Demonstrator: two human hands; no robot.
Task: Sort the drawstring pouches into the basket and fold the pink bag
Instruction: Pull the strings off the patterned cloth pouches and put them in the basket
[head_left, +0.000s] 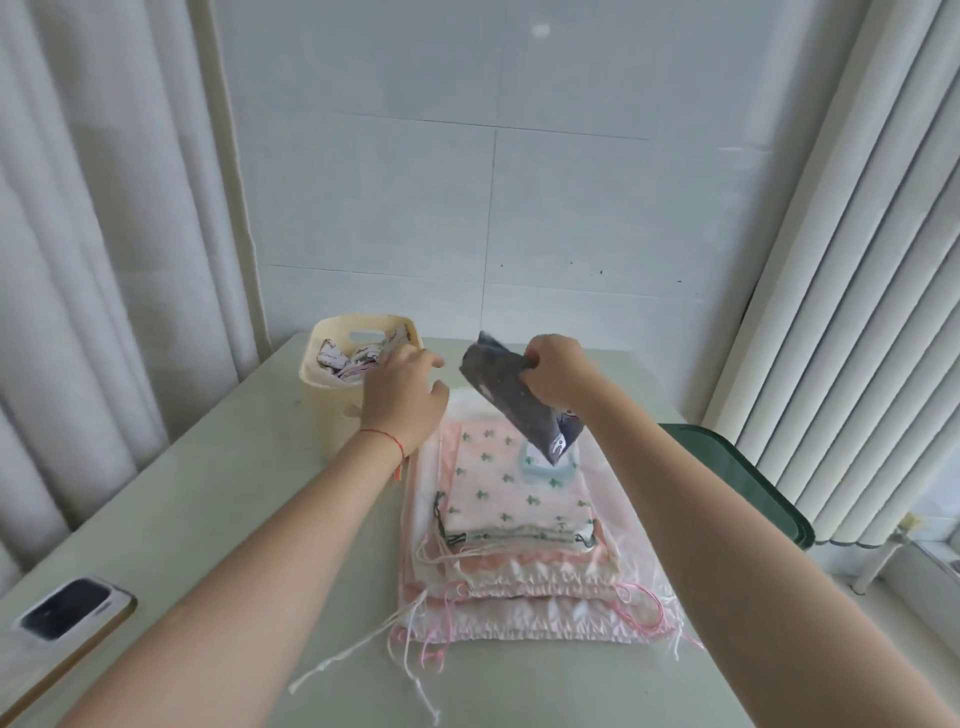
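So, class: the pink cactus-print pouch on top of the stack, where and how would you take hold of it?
Probably pinch the cactus-print pouch at its gathered drawstring edge, coming from the near side. That edge faces the person and overhangs the stack, while the grey pouch in the right hand hangs over the far end.

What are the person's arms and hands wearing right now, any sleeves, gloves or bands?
Both forearms are bare: no sleeves reach into view, and neither hand is gloved. The left hand has a thin red string bracelet round its wrist. The right hand shows no band, watch or ring.
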